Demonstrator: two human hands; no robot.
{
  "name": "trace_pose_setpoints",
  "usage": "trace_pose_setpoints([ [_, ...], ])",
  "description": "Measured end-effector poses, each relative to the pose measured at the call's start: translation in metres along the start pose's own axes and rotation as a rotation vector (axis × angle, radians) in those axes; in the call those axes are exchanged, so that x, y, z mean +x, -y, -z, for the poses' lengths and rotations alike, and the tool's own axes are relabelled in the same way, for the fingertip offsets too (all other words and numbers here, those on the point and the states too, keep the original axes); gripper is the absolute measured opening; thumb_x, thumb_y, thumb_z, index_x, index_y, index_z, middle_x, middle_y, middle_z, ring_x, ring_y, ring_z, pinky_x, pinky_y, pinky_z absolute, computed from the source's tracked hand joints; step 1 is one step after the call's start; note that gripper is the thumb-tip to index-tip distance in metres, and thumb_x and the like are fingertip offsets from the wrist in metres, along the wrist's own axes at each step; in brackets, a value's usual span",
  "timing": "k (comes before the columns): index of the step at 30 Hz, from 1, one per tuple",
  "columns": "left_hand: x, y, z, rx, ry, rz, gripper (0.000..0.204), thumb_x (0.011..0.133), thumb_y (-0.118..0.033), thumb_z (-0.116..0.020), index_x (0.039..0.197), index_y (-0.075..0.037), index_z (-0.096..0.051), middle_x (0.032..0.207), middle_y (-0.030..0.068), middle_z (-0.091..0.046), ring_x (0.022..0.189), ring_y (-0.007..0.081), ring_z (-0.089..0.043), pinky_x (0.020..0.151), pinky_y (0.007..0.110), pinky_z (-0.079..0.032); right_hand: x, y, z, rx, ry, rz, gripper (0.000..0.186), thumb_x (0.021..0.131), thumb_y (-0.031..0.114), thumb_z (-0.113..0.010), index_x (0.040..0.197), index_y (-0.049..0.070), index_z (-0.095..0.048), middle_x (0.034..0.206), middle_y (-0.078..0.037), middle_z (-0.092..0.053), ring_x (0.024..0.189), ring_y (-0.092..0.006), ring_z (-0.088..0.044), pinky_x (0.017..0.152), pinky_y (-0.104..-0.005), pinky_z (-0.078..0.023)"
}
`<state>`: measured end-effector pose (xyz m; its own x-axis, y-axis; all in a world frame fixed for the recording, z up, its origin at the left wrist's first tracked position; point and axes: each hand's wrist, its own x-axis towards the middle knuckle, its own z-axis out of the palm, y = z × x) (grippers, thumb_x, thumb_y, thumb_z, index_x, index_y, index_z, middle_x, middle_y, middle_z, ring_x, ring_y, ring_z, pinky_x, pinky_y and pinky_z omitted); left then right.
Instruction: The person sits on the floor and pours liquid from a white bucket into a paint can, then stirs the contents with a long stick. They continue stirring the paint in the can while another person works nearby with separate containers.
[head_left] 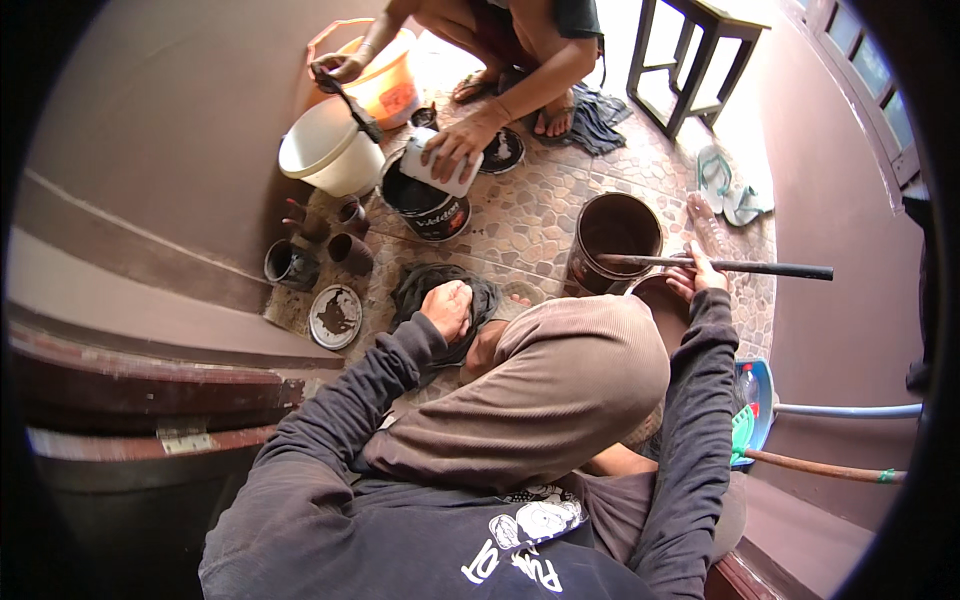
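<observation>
My right hand (698, 274) is closed around a long stick (770, 268), dark at its right end and brown at its left. The stick's brown end lies over the mouth of a brown-coated bucket (583, 268). Just below my right hand is another reddish-brown container (668, 308), partly hidden by my knee. My left hand (449, 309) is closed on a dark, crumpled cloth (415, 287) beside my foot. Across from me, a crouching person tilts a white container (436, 163) over a black paint bucket (432, 222) and holds a dark-coated tool (357, 112) in the other hand.
White (335, 160) and orange (385, 85) buckets stand by the left wall. Several stained cups (291, 265) and a paint-smeared lid (336, 317) are nearby. At right are sandals (715, 172), a dark stool (690, 80) and a blue dustpan (762, 385) with long handles.
</observation>
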<state>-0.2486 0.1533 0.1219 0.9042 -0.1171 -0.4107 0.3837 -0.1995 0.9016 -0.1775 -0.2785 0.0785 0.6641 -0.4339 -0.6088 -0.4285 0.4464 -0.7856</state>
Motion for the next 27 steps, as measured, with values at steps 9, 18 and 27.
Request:
trace_pose_setpoints([
  [9, -0.1, -0.03, 0.013, 0.138, -0.035, 0.021, 0.038, 0.084, -0.039, -0.064, 0.067, -0.007, -0.052, 0.053, -0.0002, -0.051, 0.042, 0.0075, -0.047, 0.041, 0.022, -0.037, -0.004, 0.031, 0.048, 0.182, 0.112, -0.004, 0.039, 0.083, 0.032, -0.066, 0.104, 0.003, -0.052, 0.084, -0.02, -0.065, 0.064, -0.027, -0.064, 0.054, -0.0371, -0.057],
  [18, -0.143, -0.091, -0.03, 0.274, 0.035, -0.518, 0.032, 0.094, -0.027, -0.051, 0.111, -0.001, -0.053, 0.099, 0.0046, -0.057, 0.087, 0.0107, -0.051, 0.079, 0.025, -0.043, -0.015, 0.029, 0.05, 0.101, 0.231, -0.007, 0.03, 0.08, 0.023, -0.069, 0.095, 0.001, -0.055, 0.083, -0.017, -0.064, 0.066, -0.0238, -0.064, 0.056, -0.0333, -0.057],
  [27, -0.062, -0.142, -0.071, 0.22, 0.592, -0.435, 0.058, 0.087, -0.044, -0.05, 0.123, 0.002, -0.048, 0.118, 0.0137, -0.053, 0.113, 0.0211, -0.045, 0.099, 0.03, -0.03, -0.099, 0.075, 0.094, -0.399, 0.473, -0.147, 0.035, 0.082, 0.029, -0.067, 0.105, 0.004, -0.057, 0.084, -0.015, -0.066, 0.066, -0.0215, -0.066, 0.055, -0.0294, -0.055],
])
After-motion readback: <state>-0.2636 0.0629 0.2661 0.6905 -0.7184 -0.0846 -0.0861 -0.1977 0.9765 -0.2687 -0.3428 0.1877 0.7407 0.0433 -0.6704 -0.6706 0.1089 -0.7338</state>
